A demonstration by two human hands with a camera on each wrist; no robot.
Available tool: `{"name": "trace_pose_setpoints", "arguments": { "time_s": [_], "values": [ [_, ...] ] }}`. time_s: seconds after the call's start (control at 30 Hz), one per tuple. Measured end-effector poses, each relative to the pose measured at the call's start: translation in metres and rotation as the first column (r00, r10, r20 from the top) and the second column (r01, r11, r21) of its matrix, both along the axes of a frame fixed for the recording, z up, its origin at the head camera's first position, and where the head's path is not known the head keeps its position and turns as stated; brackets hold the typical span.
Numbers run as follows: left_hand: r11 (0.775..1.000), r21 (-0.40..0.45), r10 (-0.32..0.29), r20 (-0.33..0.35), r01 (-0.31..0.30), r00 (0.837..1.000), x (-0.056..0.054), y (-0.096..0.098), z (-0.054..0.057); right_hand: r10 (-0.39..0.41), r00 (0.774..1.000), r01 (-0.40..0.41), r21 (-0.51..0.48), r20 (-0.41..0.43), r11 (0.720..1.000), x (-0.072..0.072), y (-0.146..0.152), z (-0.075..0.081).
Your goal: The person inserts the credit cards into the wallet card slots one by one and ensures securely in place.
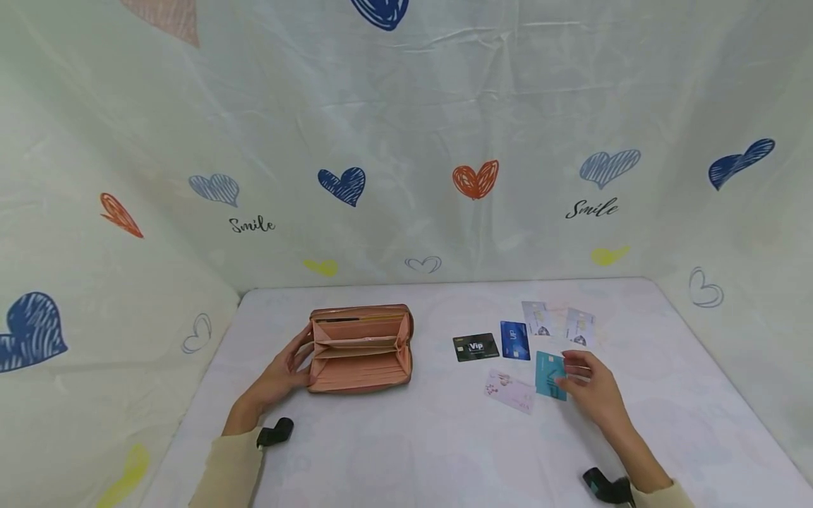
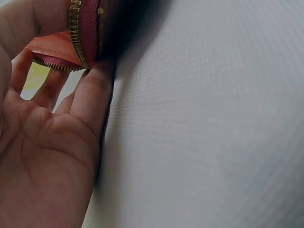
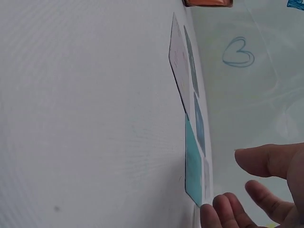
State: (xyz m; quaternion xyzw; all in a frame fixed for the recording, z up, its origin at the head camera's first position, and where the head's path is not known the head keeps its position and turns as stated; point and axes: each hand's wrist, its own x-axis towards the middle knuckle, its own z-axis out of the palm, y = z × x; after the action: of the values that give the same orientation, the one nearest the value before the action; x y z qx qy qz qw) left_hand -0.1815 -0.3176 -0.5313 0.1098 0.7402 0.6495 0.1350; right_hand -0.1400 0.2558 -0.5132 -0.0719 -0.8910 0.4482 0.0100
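Beige sleeves (image 1: 229,469) nearest, head view. Left hand (image 1: 276,384) grips the left end of an open, rectangular, salmon leather-look wallet (image 1: 363,370); right hand (image 1: 593,395) is at the right edge of a flat teal card (image 1: 548,374), 1 of 6. White tabletop (image 1: 406,451) between wallet and cards gives me sideways room.

Left wrist: thumb and fingers straddle the brass zip (image 2: 74,35).

Right wrist: thumb and fingers well apart, fingertips beside the teal card; I'd pinch its edge, sparing the pink-white floral card (image 3: 179,66) adjoining.

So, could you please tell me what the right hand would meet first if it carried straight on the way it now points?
The right hand would probably meet the teal card first, though the hand's height above it is hard to judge.
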Motion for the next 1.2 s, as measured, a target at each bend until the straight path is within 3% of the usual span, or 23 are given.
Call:
{"name": "trace_pose_setpoints", "arguments": {
  "time_s": [0.27,0.67,0.9,1.2],
  "values": [
    [1.0,-0.015,0.008,-0.012,-0.008,1.0,0.0,0.0,0.0,0.009,0.993,-0.014,0.044,0.117,0.999,-0.006,0.001,-0.004],
    [1.0,-0.013,0.0,-0.012,0.0,1.0,0.001,0.001,0.001,0.09,0.991,-0.106,0.188,0.096,0.976,-0.017,-0.008,-0.003],
    [1.0,0.006,-0.003,-0.017,0.003,1.0,0.001,0.0,0.0,0.074,0.993,-0.099,0.292,0.095,0.951,-0.023,-0.016,-0.007],
    [1.0,0.012,-0.007,-0.019,0.007,1.0,0.0,-0.001,-0.002,0.063,0.992,-0.095,0.329,0.105,0.94,-0.023,-0.02,-0.001]
  ]
}}
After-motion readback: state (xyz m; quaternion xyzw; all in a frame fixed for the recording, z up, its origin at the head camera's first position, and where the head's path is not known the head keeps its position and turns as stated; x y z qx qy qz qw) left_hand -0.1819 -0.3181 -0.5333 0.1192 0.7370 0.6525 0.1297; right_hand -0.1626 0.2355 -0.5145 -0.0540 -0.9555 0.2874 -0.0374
